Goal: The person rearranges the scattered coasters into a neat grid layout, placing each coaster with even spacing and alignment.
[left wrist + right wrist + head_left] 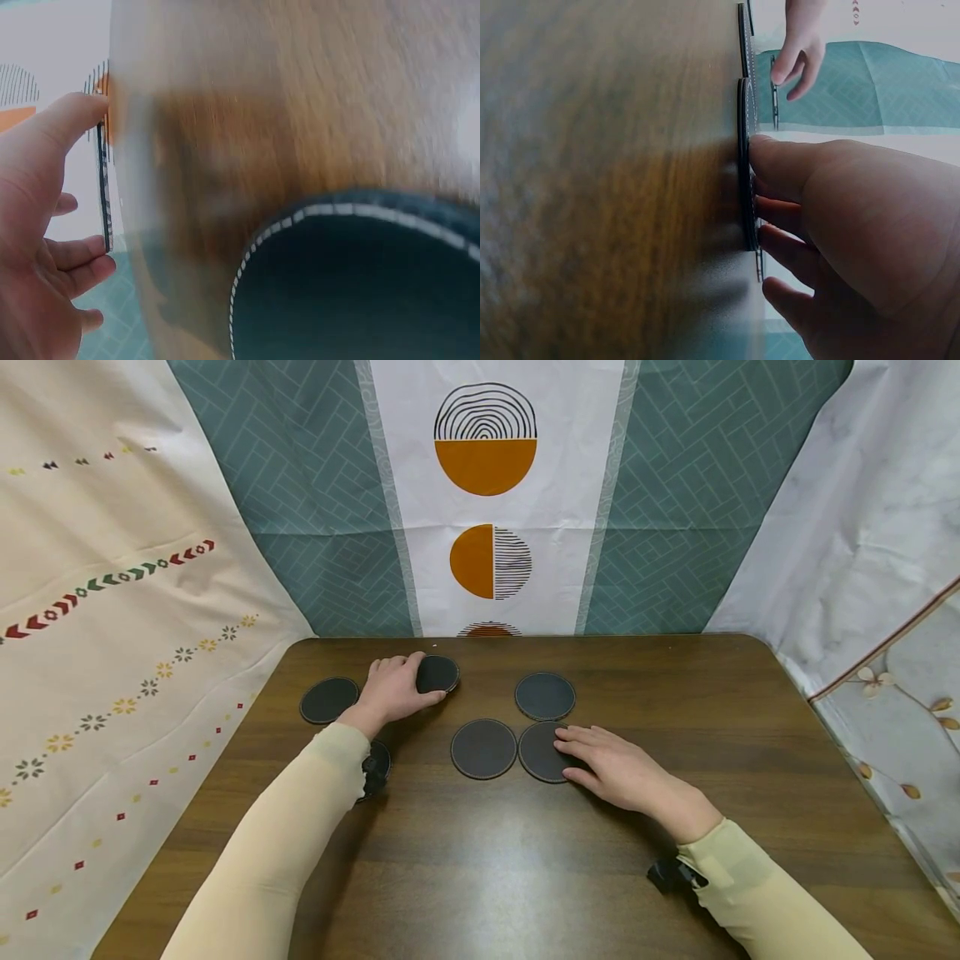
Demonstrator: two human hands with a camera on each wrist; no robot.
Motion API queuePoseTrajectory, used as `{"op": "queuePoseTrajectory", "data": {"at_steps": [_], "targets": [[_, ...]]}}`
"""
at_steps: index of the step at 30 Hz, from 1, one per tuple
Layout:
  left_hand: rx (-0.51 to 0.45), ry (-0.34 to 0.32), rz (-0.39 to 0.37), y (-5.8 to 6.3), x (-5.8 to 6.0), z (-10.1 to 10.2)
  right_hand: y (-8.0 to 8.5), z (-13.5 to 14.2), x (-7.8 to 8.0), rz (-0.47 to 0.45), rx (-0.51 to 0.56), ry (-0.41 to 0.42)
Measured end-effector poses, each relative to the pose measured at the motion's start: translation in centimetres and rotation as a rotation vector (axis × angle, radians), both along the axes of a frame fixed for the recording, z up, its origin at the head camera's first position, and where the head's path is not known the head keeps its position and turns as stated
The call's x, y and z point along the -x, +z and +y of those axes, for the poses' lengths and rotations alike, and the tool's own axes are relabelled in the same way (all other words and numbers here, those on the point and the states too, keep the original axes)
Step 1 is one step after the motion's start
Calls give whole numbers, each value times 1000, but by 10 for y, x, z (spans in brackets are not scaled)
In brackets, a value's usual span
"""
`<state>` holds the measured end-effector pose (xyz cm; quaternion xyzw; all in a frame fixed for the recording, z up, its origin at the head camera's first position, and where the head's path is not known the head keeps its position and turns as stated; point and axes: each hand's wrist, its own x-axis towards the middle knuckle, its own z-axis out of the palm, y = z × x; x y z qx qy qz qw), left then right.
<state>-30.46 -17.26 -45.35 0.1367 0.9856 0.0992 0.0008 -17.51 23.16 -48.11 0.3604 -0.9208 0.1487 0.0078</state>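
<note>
My left hand (393, 687) pinches a round black coaster (438, 675) by its edge, thumb on one side and fingertips on the other. The left wrist view shows this coaster (104, 187) edge-on, raised off the table. My right hand (618, 768) rests its fingertips on another black coaster (538, 752), which lies flat; the right wrist view shows the thumb and fingers on that coaster's (745, 165) upper face. Touching it on the left is a stitched coaster (483, 749), and just behind it lies a further coaster (545, 697).
On the left of the brown wooden table (480, 860) lies a coaster (330, 700). Another coaster (382, 758) is partly hidden under my left wrist. A patterned cloth (487, 510) hangs behind the table's back edge, with a cream cloth (135, 635) at the left.
</note>
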Motion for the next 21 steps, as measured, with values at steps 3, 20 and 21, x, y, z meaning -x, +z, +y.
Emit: {"op": "queuePoseTrajectory", "data": {"at_steps": [3,20,21], "targets": [[9,-25,-4,0,0,6,0,0,0,0,-4,-3],[26,-164,-5,4,-7,42,-3,0,1,-6,-13,-5],[26,-167,-7,4,-7,44,-3,0,1,-7,-13,-6]]}}
